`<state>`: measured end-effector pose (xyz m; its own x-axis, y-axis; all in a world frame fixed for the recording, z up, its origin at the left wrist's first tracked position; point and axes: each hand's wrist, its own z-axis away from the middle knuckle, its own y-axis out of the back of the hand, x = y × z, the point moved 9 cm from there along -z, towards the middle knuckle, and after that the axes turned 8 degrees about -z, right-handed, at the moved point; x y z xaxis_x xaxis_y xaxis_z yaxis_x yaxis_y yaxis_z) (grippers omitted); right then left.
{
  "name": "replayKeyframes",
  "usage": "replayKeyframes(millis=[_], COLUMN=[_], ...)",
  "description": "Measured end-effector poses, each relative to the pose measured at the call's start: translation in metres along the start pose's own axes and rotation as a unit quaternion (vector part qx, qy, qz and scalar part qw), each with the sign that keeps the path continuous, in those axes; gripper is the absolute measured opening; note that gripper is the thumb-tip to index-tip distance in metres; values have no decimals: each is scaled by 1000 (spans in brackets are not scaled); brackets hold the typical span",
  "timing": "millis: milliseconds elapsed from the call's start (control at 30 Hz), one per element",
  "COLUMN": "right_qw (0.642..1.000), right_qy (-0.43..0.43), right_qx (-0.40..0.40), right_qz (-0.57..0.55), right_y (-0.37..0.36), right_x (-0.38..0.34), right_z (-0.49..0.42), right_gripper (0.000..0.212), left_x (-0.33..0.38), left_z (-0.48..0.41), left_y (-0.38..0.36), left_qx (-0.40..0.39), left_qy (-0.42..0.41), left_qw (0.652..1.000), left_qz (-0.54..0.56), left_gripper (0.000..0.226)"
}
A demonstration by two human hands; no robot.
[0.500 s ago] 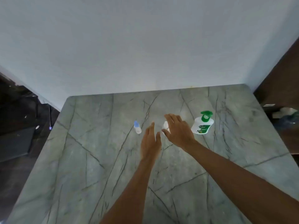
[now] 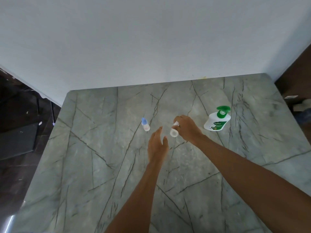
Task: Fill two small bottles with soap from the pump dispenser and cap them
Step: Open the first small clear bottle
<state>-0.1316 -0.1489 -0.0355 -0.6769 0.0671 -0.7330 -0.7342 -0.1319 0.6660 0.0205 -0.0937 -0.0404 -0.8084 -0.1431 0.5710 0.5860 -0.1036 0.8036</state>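
Observation:
A small white bottle (image 2: 173, 132) is tilted with its base toward me, and my right hand (image 2: 187, 127) grips it near the top, above the grey marble table (image 2: 104, 165). My left hand (image 2: 157, 145) hovers just left of that bottle, fingers apart, holding nothing. A second small bottle with a blue cap (image 2: 145, 124) stands upright on the table to the left. The white pump dispenser with a green pump head (image 2: 217, 121) stands to the right of my right hand.
A pale wall rises behind the table's far edge. The table's left edge drops to a dark floor with dark objects (image 2: 16, 135). At the far right stands dark furniture (image 2: 296, 101) beside the table.
My right hand has closed on the small white bottle and tipped it, base toward me. My left hand stays open beside it.

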Motion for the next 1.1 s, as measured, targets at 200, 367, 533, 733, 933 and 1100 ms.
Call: replayKeyframes(millis=[200, 367, 533, 733, 933, 1100], right_qw=[991, 983, 980, 986, 986, 992], right_qy=[17, 27, -9, -8, 49, 32], right_qx=[67, 111, 135, 118, 130, 22], right_qz=[-112, -142, -146, -115, -92, -118], right_y=[29, 56, 63, 49, 49, 54], right_x=[-30, -54, -58, -69, -90, -95], right_z=[27, 53, 72, 78, 83, 81], right_gripper=[14, 20, 30, 26, 12, 30], left_x=[23, 35, 37, 27, 26, 24], left_z=[-7, -3, 10, 23, 26, 25], left_y=[8, 26, 46, 55, 58, 70], left_qx=[-14, 20, 14, -10, -45, -16], left_qy=[-77, -132, -163, -156, -167, -178], left_qw=[996, 989, 984, 984, 977, 976], left_qz=[29, 57, 75, 90, 123, 121], left_gripper=[51, 45, 46, 46, 46, 45])
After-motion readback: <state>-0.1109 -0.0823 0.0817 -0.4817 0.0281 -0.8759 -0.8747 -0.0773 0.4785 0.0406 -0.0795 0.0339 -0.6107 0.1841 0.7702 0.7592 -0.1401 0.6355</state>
